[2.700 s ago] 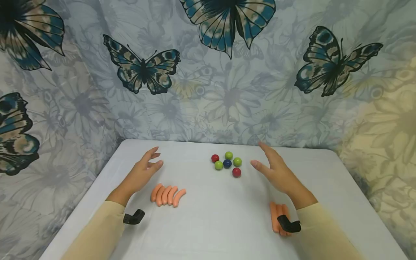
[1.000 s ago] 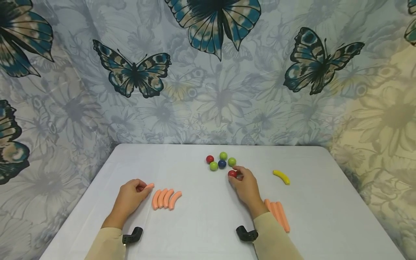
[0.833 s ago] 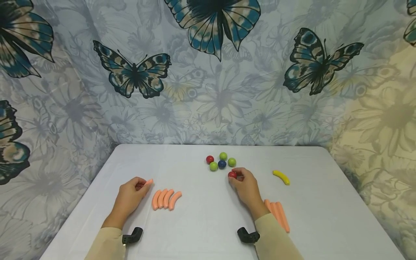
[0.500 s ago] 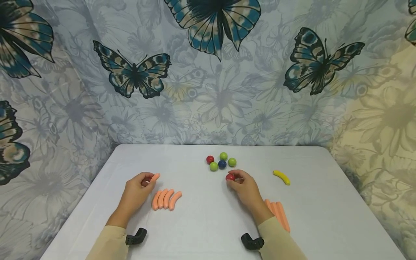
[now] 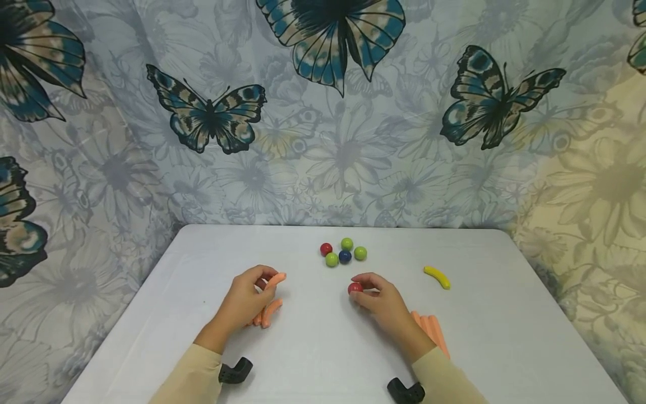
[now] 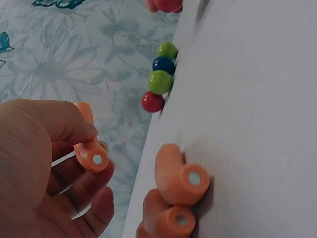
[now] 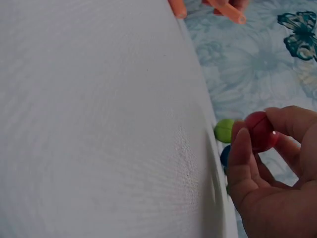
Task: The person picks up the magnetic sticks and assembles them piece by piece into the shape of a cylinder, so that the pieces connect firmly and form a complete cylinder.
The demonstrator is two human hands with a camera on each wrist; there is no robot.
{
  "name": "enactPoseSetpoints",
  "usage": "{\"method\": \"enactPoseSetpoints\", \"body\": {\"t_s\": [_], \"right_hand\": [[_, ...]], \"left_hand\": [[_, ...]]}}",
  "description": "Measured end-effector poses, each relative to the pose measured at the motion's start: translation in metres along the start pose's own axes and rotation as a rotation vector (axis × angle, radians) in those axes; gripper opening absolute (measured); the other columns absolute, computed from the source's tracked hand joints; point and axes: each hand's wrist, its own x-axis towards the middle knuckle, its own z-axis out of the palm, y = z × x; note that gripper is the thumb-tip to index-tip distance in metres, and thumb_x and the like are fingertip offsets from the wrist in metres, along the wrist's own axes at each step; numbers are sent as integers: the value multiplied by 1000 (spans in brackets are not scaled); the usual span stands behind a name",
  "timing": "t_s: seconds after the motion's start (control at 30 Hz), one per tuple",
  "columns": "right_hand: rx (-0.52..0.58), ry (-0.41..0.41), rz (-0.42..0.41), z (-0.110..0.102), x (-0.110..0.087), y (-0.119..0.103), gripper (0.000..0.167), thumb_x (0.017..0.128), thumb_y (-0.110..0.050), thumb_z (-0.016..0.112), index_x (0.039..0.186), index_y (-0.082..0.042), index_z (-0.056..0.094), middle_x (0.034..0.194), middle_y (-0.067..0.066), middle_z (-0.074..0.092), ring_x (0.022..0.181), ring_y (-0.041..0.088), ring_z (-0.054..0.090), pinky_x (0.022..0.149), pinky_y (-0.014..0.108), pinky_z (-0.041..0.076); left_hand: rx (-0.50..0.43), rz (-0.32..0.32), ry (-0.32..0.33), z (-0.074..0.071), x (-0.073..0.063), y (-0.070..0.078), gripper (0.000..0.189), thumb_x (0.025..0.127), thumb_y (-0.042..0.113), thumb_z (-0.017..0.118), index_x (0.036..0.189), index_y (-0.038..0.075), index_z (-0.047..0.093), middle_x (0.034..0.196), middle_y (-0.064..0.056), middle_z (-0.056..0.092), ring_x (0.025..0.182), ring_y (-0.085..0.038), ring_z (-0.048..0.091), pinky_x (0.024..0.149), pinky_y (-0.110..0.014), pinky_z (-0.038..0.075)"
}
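— Holding anything, the left hand (image 5: 245, 299)?
— Its fingers pinch a sausage (image 5: 275, 279) above mid-worktop (image 5: 323, 359).
— The right hand (image 5: 379, 300)?
— Gripping a red ball (image 5: 355, 288) beside it.

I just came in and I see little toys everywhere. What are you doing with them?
A person sits at a white table. Their left hand pinches one toy sausage, lifted above the other sausages lying beside it. Their right hand pinches a red ball off the table. Five more balls sit clustered further back, a toy banana lies to the right, and more sausages rest by the right wrist.
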Motion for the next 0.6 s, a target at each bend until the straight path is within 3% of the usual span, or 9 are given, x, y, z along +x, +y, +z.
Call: {"method": "enactPoseSetpoints", "body": {"t_s": [0.07, 0.2, 0.3, 0.47, 0.6], "right_hand": [[9, -23, -9, 0, -2, 1, 29, 100, -9, 81, 128, -8, 75, 117, 7, 69, 91, 22, 70, 76, 30, 59], [7, -62, -3, -1, -6, 2, 29, 97, -9, 83, 126, -10, 77, 117, 5, 69, 93, 22, 69, 76, 30, 58], [1, -90, -2, -1, -9, 4, 31, 95, -9, 85, 124, -10, 75, 118, 6, 67, 93, 22, 67, 75, 30, 56], [16, -118, -31, 2, -12, 10, 33, 94, -6, 86, 124, -8, 71, 118, 9, 64, 89, 23, 64, 71, 28, 55], [-4, -107, -61, 4, -13, 16, 34, 94, -9, 87, 125, -9, 72, 111, 7, 66, 84, 23, 60, 65, 27, 51]], "left_hand": [[-27, 7, -31, 9, -1, 3, 23, 101, 9, 77, 122, 20, 74, 99, -5, 66, 65, -23, 61, 46, -35, 50], [-8, 92, -55, 28, -3, 8, 25, 97, 3, 78, 116, 19, 75, 100, 3, 69, 72, -18, 64, 53, -31, 52], [39, 162, -62, 42, -3, 10, 18, 99, 11, 82, 111, 22, 76, 98, 12, 70, 86, -14, 64, 65, -30, 54], [34, 173, -152, 60, -3, 12, 9, 102, 23, 81, 110, 24, 78, 87, 10, 68, 73, -12, 63, 59, -29, 53], [40, 175, -185, 70, -2, 14, 8, 102, 26, 81, 109, 22, 78, 90, 10, 67, 75, -11, 63, 61, -29, 53]]}}
